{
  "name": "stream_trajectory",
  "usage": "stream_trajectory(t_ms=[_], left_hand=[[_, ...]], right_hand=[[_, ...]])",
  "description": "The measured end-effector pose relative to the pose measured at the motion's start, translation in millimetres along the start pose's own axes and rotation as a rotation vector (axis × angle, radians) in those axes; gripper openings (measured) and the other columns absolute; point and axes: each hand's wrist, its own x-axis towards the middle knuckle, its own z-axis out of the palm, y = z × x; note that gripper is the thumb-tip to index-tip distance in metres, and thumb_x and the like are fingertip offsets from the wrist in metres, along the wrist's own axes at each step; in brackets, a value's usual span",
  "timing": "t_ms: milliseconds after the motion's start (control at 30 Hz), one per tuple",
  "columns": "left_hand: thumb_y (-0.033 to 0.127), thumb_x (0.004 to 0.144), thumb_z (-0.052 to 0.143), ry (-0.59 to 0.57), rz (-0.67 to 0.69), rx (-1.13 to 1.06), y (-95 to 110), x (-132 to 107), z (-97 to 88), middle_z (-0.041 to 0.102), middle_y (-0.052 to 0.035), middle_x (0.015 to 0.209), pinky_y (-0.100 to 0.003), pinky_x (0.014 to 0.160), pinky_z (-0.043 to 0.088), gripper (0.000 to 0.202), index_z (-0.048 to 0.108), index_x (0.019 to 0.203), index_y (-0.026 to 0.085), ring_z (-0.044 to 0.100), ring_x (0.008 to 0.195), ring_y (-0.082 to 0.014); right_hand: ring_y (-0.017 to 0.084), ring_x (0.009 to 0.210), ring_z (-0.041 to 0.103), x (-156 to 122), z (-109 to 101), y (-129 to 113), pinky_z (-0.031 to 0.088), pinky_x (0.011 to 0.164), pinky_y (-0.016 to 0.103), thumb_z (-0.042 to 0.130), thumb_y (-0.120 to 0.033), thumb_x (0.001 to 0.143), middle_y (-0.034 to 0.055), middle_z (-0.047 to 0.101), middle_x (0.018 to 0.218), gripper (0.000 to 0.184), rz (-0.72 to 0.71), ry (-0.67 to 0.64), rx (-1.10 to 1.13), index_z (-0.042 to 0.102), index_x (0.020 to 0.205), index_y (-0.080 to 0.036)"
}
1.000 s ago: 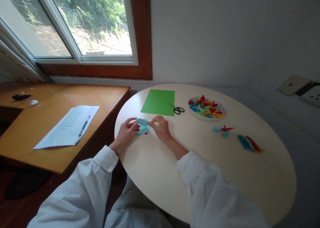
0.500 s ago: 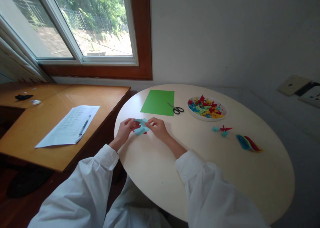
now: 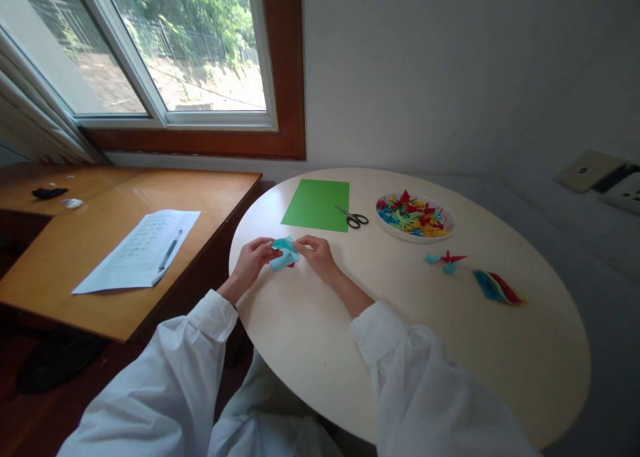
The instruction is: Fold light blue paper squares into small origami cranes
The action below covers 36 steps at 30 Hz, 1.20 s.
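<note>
Between my two hands is a piece of light blue origami paper (image 3: 286,245), partly folded and curling open. My left hand (image 3: 254,260) pinches its left side, and my right hand (image 3: 316,253) grips its right edge between thumb and fingers. Just beneath, a bit of red paper (image 3: 291,265) peeks out on the round table; most of it is hidden by the blue paper and my fingers. Beyond my hands lies a flat green sheet of paper (image 3: 317,205), with black-handled scissors (image 3: 355,219) resting across its right edge.
A white bowl (image 3: 417,237) full of colourful paper cranes stands toward the back right of the cream round table (image 3: 450,350). Several small cranes (image 3: 450,262) and a fanned paper stack (image 3: 497,287) lie nearer. On the wooden desk (image 3: 115,317) are written sheets (image 3: 135,257) and a pen (image 3: 171,249).
The light blue paper has changed shape: its upper part now bulges and opens in a curve where it was flatter before. Both hands have stayed almost in place.
</note>
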Motion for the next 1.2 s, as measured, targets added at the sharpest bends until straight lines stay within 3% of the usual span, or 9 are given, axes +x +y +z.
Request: stream_trajectory(t_ms=[233,467,667,900,1200], left_hand=[[0.025,0.058,0.072,0.027,0.024,0.009,-1,-2,1.3,0.067,-0.0045,0.072,-0.031,0.069,0.049,0.029,0.066,0.082,0.01,0.062,0.066,-0.0145],[0.024,0.055,0.074,0.05,0.006,0.078,3,-4,6.1,0.064,-0.0021,0.064,-0.027,0.059,0.045,0.033,0.065,0.084,0.01,0.058,0.057,-0.0121],[0.024,0.053,0.074,0.084,0.029,0.031,8,-3,10.8,0.063,-0.0017,0.066,-0.027,0.061,0.046,0.024,0.065,0.071,0.011,0.057,0.059,-0.0106],[0.024,0.051,0.075,0.095,0.035,0.024,9,-4,14.7,0.06,0.0006,0.063,-0.025,0.06,0.044,0.024,0.064,0.069,0.012,0.054,0.057,-0.0085],[0.03,0.056,0.075,-0.005,0.038,0.175,5,-6,13.7,0.065,-0.0039,0.071,-0.027,0.06,0.045,0.035,0.066,0.084,0.011,0.058,0.061,-0.0126]], right_hand=[[0.017,0.068,0.057,2,0,2,0.045,0.064,0.03,0.062,-0.034,0.064,0.002,0.063,0.066,0.017,0.0,0.118,0.005,0.063,0.062,-0.017],[0.018,0.074,0.057,7,-8,4,0.048,0.067,0.032,0.062,-0.037,0.065,0.0031,0.063,0.07,0.021,0.029,0.232,0.058,0.062,0.066,-0.017],[0.016,0.07,0.059,7,-5,5,0.054,0.061,0.032,0.066,-0.039,0.06,0.0027,0.063,0.075,0.025,0.096,0.163,0.209,0.063,0.07,-0.017],[0.015,0.072,0.061,4,-2,-1,0.055,0.07,0.035,0.067,-0.023,0.055,0.0011,0.065,0.077,0.018,0.181,0.072,0.331,0.065,0.072,-0.018],[0.015,0.065,0.06,8,-5,8,0.052,0.064,0.032,0.062,-0.017,0.05,0.0014,0.067,0.075,0.016,0.21,0.131,0.333,0.066,0.066,-0.017]])
